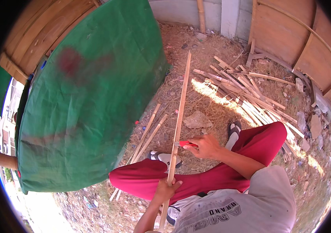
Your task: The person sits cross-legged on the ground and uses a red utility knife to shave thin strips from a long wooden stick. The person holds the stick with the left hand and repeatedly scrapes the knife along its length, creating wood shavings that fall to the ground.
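A long pale bamboo strip (181, 103) runs from beside my body up and away across my lap. My left hand (167, 191) is closed around its near part, above my thigh. In my right hand (205, 146) is a red utility knife (187, 143), gripped with the fingers wrapped around its handle. The knife's blade lies against the strip's right edge, roughly midway along its length; whether it cuts in is too small to tell.
Several bamboo strips (251, 91) lie piled at the far right. Other strips (146, 134) rest left of my foot, beside a large green sheet (91, 108). A flat stone (197, 120) sits ahead. Wooden panels (286, 31) stand along the right edge.
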A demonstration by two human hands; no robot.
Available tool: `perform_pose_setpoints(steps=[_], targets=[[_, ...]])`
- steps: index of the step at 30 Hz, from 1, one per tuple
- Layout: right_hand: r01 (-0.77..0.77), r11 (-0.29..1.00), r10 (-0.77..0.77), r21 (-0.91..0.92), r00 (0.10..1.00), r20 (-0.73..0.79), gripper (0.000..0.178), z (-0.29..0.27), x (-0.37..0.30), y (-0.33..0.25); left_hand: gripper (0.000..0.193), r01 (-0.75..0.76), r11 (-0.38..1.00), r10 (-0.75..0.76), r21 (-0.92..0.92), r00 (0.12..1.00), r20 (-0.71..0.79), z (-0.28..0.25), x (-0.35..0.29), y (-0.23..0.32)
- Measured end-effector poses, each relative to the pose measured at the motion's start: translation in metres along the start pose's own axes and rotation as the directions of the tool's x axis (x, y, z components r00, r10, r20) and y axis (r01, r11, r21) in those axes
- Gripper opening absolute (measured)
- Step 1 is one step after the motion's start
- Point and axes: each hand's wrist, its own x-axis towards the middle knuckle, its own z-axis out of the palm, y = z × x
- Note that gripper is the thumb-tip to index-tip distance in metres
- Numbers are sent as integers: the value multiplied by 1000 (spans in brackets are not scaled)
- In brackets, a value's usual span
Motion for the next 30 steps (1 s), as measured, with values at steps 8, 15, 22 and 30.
perform_pose_setpoints(steps=[8, 15, 22, 30], targets=[[81, 997, -79, 21, 995, -66, 39, 6, -2, -4, 41, -35, 996, 44, -83, 994, 101, 8, 18, 14], [-83, 993, 73, -85, 991, -112, 38, -3, 15, 43, 39, 35, 998, -42, 54, 990, 134, 16, 14, 4], [24, 997, -24, -71, 1000, 10, 38, -3, 2, 14, 37, 17, 1000, -16, -10, 994, 106, 16, 15, -13], [-78, 993, 82, -85, 995, 50, 45, -15, 13, 29, 35, 23, 995, -33, 101, 995, 96, 9, -1, -2]])
